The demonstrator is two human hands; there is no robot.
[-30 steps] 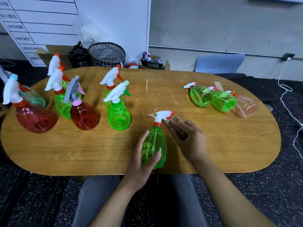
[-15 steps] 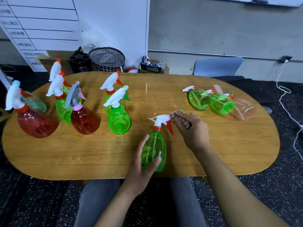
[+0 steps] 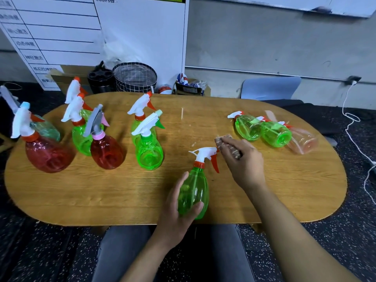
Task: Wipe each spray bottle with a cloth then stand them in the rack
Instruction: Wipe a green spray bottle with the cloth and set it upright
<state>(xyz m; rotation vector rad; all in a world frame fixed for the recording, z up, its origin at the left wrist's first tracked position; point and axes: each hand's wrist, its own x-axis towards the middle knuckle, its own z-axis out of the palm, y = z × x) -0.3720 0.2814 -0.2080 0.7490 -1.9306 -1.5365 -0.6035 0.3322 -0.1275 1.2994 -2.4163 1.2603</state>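
The left hand (image 3: 175, 212) has its grip wrapped round the belly of the green spray bottle (image 3: 193, 192), upright near the front edge of the surface (image 3: 101, 196). The right hand (image 3: 242, 159) pinches the cloth (image 3: 228, 144) against the white nozzle. Rubbing sideways that high could tip the bottle off the edge; beyond, three unwiped bottles (image 3: 272, 133) lie flat and could roll

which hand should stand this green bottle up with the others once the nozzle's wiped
Left. The left hand already grips the green bottle by its body, and the standing bottles are on its side. The right hand is busy holding the cloth at the nozzle.
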